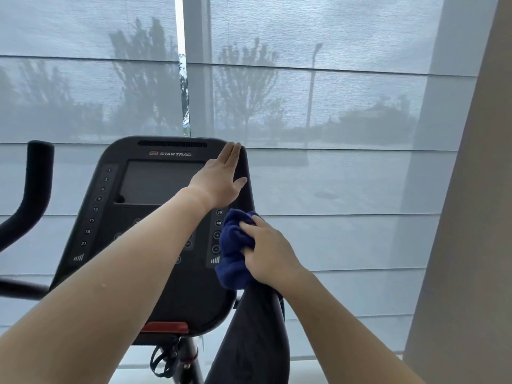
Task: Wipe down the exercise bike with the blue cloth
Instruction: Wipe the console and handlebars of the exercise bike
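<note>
Blue cloth (235, 245) is held bunched in the curled fingers of the right grip (267, 250), at the 4 o'clock edge of the exercise bike console (122, 214). Farther off, at 1 o'clock, the left grip (221, 178) is laid flat, fingers straight. Sheer blinds (332, 106) are drawn behind.

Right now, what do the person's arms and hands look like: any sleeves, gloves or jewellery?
No sleeves show anywhere in the picture; both arms are uncovered right up to its edge. The left hand and right hand wear no gloves, and no watch, bracelet or ring shows.
</note>
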`<action>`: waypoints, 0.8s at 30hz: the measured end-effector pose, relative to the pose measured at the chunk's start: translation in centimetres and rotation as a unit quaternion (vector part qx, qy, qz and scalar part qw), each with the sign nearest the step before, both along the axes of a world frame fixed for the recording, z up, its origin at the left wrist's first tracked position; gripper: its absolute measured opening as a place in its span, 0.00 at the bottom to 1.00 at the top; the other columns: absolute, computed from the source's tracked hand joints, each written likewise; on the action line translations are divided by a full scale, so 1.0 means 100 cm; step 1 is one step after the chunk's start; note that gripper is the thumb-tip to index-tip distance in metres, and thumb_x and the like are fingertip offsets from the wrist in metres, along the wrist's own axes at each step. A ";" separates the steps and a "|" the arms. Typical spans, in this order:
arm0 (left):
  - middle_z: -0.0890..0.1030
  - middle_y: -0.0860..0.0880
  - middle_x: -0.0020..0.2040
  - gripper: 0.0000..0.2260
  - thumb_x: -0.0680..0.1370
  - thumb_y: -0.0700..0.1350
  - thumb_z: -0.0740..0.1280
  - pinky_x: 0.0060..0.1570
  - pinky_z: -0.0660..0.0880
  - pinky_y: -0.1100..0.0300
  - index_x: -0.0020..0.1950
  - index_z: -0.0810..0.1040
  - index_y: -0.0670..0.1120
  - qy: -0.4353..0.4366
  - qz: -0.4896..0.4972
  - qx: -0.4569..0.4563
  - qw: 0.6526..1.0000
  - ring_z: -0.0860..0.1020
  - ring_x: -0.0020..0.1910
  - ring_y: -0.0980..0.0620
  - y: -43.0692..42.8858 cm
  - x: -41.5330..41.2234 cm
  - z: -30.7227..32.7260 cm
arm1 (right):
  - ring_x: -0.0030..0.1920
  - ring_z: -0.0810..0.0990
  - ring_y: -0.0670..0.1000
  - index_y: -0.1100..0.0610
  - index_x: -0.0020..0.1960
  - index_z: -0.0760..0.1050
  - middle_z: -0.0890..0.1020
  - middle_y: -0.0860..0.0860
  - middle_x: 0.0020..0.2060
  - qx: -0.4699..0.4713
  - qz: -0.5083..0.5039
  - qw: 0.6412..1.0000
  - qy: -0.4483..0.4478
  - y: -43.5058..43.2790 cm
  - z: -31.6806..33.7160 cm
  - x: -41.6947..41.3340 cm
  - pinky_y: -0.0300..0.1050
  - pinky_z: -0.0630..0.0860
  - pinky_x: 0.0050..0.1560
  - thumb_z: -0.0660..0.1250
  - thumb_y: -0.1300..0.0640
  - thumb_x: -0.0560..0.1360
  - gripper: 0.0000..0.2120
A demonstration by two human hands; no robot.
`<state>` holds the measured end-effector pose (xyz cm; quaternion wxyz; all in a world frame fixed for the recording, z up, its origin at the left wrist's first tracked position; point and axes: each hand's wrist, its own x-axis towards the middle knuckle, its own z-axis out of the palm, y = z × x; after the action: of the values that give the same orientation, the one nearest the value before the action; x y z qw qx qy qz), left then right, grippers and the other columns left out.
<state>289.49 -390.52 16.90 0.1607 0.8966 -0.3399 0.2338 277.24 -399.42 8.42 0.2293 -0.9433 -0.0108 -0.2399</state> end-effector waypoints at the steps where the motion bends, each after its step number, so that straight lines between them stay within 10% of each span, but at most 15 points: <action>1: 0.41 0.55 0.77 0.31 0.80 0.54 0.56 0.71 0.56 0.50 0.77 0.42 0.49 0.008 -0.005 -0.002 1.000 0.54 0.75 0.45 0.003 -0.004 -0.003 | 0.59 0.73 0.56 0.53 0.65 0.70 0.70 0.48 0.65 -0.002 0.003 1.000 0.004 0.000 0.000 0.001 0.48 0.73 0.57 0.59 0.61 0.75 0.18; 6: 0.51 0.51 0.78 0.24 0.81 0.51 0.54 0.70 0.46 0.63 0.76 0.54 0.46 0.117 -0.068 0.004 0.991 0.50 0.76 0.53 0.030 -0.040 -0.053 | 0.65 0.71 0.53 0.49 0.65 0.73 0.72 0.47 0.67 0.028 0.011 0.999 -0.015 -0.004 -0.003 -0.011 0.44 0.68 0.63 0.61 0.60 0.74 0.20; 13: 0.77 0.58 0.57 0.15 0.82 0.50 0.50 0.46 0.63 0.78 0.60 0.74 0.54 0.217 -0.126 -0.089 0.964 0.73 0.55 0.65 0.052 -0.095 -0.083 | 0.47 0.78 0.52 0.48 0.51 0.80 0.82 0.49 0.45 0.057 0.053 0.997 -0.013 -0.009 -0.008 -0.046 0.41 0.71 0.43 0.65 0.55 0.74 0.09; 17: 0.79 0.58 0.55 0.17 0.82 0.55 0.48 0.53 0.64 0.69 0.57 0.76 0.55 0.203 -0.129 -0.106 0.965 0.74 0.55 0.61 0.056 -0.128 -0.079 | 0.37 0.77 0.48 0.47 0.45 0.80 0.81 0.47 0.34 0.067 0.105 0.992 0.004 -0.017 0.004 -0.073 0.38 0.70 0.36 0.66 0.52 0.73 0.04; 24: 0.73 0.48 0.62 0.17 0.79 0.53 0.58 0.58 0.66 0.60 0.67 0.69 0.51 0.137 -0.017 -0.042 0.990 0.72 0.60 0.50 0.068 -0.169 -0.065 | 0.57 0.74 0.47 0.51 0.65 0.71 0.77 0.48 0.59 0.047 0.160 0.986 -0.029 0.000 -0.011 -0.098 0.36 0.70 0.57 0.64 0.57 0.74 0.19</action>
<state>272.63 -383.71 10.38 0.2469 0.9069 -0.3198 0.1196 267.45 -399.39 7.33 0.3083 -0.9101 -0.1573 -0.2279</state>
